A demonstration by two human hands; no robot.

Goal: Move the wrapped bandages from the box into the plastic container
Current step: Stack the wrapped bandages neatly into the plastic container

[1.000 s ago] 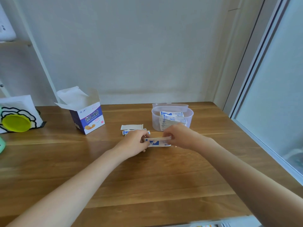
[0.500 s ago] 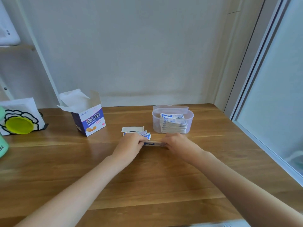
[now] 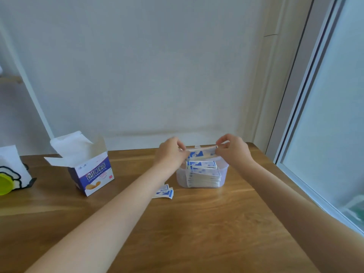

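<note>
Now the left hand (image 3: 172,152) and right hand (image 3: 233,151) pinch what looks like a small stack of wrapped bandages (image 3: 201,154) over the plastic container (image 3: 223,174).

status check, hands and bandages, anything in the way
Left hand and right hand each pinch one end of a bandage stack above the plastic container. More bandages loose on table. Path clear.

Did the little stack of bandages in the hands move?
Yes. The held stack went from the table in front of the plastic container up and away, above the container's opening, pinched by both hands.
</note>
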